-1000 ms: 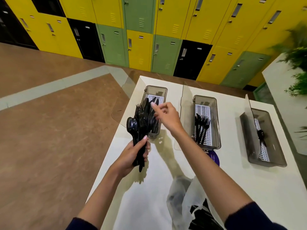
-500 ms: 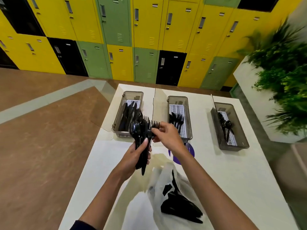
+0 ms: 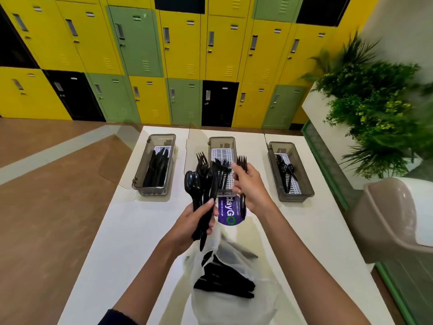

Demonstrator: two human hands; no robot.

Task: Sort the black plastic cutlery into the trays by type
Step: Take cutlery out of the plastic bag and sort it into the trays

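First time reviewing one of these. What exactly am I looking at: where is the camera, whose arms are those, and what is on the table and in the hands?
There is no machine here. A person works with bare hands, and the single camera sits on their head, looking forward and down. The left hand grips a mixed bundle of black cutlery, with spoons and forks among it. The right hand pinches a fork near the middle tray. Three trays stand on the white table: the left tray holds what look like knives, the middle tray holds forks, and the right tray holds spoons. Nearer the person lies a plastic bag with more black cutlery.
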